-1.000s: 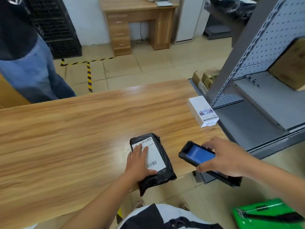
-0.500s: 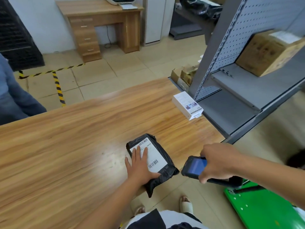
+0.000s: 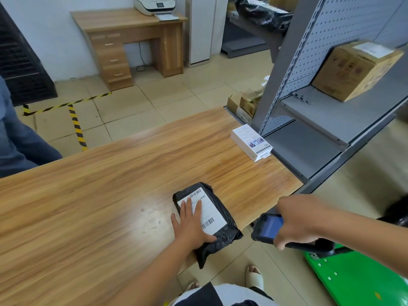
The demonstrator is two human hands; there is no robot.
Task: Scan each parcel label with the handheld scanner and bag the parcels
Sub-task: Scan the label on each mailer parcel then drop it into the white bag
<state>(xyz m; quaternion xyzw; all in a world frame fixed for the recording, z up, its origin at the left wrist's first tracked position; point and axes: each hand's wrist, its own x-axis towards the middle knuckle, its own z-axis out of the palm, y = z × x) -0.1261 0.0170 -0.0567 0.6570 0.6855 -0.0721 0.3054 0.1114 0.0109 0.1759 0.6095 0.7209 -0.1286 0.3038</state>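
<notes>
Head view: wooden table [image 3: 88,206] on tiled floor [image 3: 176,100] beside grey shelving [image 3: 331,111].

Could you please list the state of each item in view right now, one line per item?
Black parcel: flat on the table, label up, overhanging the near edge.
Label: partly covered by fingers.
Left hand: open, pressing flat on the parcel.
Handheld scanner: screen lit, held off the table's edge.
Right hand: closed around the scanner.
White box: closed, lying at the table's far right edge.
Cardboard box: closed, on the shelf.
</notes>
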